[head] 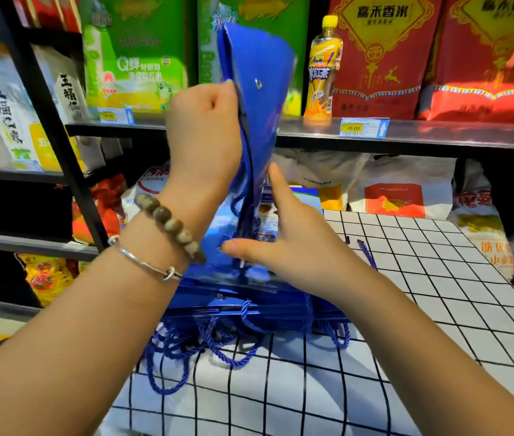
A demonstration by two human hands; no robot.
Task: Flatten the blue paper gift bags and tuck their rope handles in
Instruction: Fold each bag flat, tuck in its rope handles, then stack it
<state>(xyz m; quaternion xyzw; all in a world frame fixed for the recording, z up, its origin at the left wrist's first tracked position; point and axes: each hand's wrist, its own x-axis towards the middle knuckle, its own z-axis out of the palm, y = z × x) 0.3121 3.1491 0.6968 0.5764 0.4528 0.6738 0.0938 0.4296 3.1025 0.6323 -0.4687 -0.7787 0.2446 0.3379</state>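
A blue paper gift bag (258, 99) stands nearly upright and folded thin in front of the shelves. My left hand (203, 127) grips its left edge near the top, fingers curled round the paper. My right hand (284, 237) is spread, index finger against the bag's lower right side and thumb pointing left below it. Dark blue rope (243, 212) hangs along the bag between my hands. Below lies a stack of flat blue bags (249, 297), their rope handles (205, 344) spilling loose toward me.
The stack lies on a table under a white cloth with a black grid (422, 294). Behind it, black shelves (406, 133) carry rice sacks, green boxes and a yellow drink bottle (323, 70). Another shelf unit stands to the left.
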